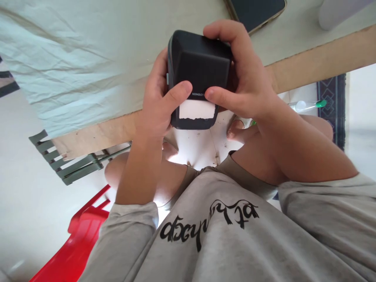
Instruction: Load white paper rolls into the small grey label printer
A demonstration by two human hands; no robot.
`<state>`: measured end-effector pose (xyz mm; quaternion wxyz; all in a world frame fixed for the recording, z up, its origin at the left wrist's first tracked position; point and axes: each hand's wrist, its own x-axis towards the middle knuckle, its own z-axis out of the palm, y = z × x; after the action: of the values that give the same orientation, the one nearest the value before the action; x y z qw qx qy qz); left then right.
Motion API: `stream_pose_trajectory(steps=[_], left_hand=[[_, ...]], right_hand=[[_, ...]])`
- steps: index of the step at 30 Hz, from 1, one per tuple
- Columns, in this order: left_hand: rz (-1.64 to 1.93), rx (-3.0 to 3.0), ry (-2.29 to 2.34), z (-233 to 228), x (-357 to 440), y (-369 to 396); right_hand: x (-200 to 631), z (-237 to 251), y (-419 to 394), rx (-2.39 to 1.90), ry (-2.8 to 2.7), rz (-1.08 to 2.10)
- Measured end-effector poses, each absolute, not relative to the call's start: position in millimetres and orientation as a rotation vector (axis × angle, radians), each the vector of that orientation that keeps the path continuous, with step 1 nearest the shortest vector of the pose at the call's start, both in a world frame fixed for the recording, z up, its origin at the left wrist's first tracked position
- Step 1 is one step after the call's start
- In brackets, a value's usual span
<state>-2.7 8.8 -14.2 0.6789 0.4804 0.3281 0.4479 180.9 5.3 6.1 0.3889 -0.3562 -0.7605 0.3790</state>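
Between both hands is a black label printer [202, 64] marked NIIMBOT, held up over the table's near edge. A white label strip [196, 109] with a ragged lower edge shows at the end nearest me. My left hand [163, 92] wraps the printer's left side, its thumb lying on the top face beside the lettering. My right hand [243, 74] grips the other side, with its thumb near the lettering and a finger bent over the far corner. The fingers under the printer are hidden.
The table [96, 70] has a pale, wrinkled cover and a brown front edge. A smartphone [258, 11] lies at the far side, near a whitish object [337, 13]. A red plastic chair [79, 239] and a green slatted piece [63, 160] stand low left. A clear bottle [307, 105] is at right.
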Motion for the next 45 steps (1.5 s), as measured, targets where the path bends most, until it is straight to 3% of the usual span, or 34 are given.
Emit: stream_pose_trajectory(steps=[14,24,45], left_hand=[[1.12,1.068,0.645,-16.3,-0.7,9.6],[1.115,1.047,0.68,5.7,5.2,1.3],[1.125,0.776,0.677,8.2,4.8,0.5]], right_hand=[[183.1,7.7,7.3,-0.929,-1.944,1.022],[181.5,12.4,0.3,-0.95,-1.985,0.913],[187.2,10.6,2.7,-0.961,-2.081,0.802]])
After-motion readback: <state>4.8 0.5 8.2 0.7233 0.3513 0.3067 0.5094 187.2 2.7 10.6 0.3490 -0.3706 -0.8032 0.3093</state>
